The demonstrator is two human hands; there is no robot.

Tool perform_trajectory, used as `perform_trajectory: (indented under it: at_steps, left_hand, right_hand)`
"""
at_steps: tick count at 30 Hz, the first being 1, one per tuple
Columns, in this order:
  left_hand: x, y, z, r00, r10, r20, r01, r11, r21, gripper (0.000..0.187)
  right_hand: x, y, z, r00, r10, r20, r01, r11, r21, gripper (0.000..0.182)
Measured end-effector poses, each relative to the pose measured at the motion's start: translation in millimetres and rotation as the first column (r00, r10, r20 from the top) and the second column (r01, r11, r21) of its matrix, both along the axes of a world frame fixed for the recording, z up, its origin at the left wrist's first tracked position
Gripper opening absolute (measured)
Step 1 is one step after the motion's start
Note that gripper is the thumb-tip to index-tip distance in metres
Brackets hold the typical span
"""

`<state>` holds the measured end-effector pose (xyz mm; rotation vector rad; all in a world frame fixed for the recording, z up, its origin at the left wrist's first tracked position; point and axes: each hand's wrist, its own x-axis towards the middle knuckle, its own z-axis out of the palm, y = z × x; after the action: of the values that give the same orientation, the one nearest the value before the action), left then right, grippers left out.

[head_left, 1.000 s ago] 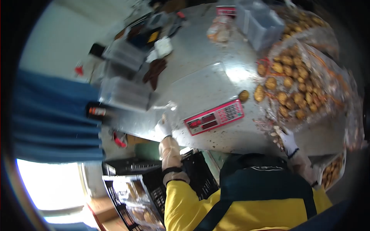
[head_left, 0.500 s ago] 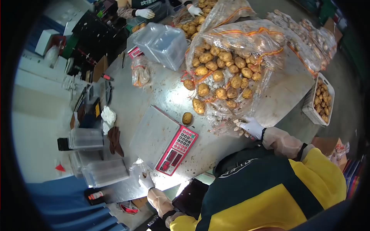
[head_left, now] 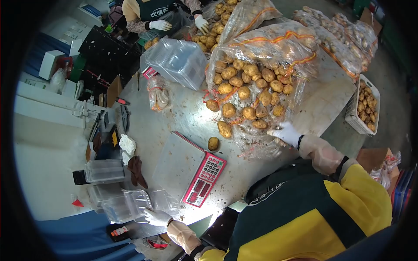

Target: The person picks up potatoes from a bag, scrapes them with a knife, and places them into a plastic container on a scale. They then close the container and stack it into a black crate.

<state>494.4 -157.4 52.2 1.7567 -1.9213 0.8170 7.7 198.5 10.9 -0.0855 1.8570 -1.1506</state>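
My left hand [head_left: 158,217], in a white glove, is closed on the near edge of a clear plastic clamshell box [head_left: 138,202] that lies open beside the scale. My right hand [head_left: 285,134], gloved with bare fingertips showing, rests at the near edge of the open plastic bag [head_left: 261,148], fingers apart, with no potato visible in it. Potatoes [head_left: 248,113] spill from that bag across the table. A red-framed digital scale [head_left: 179,167] with a bare platform lies between my hands. One loose potato [head_left: 213,143] sits next to its upper right edge.
Stacked clear containers [head_left: 104,172] stand at the left table edge, near a brown glove [head_left: 137,172]. More containers [head_left: 176,61] rest at the back. A co-worker's gloved hands [head_left: 201,24] are by another potato pile. A white crate of potatoes [head_left: 365,108] stands right.
My left hand has moved left and down, and the open clamshell box now shows by it. My right hand has shifted slightly up at the bag's edge. The view has shifted slightly.
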Motion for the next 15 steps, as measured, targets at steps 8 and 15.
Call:
perform_trajectory:
  at_steps: [8, 15]
  left_hand:
    - [-118, 48, -23, 0.772, -0.592, -0.232, 0.636, 0.724, 0.268, 0.012]
    - [-173, 109, -4, 0.683, -0.644, -0.346, 0.724, 0.535, 0.435, 0.058]
  right_hand:
    - [-133, -68, -64, 0.839, -0.154, -0.522, 0.054, 0.978, -0.202, 0.052]
    - [-197, -130, -46, 0.601, 0.071, -0.796, -0.041, 0.997, 0.058, 0.063]
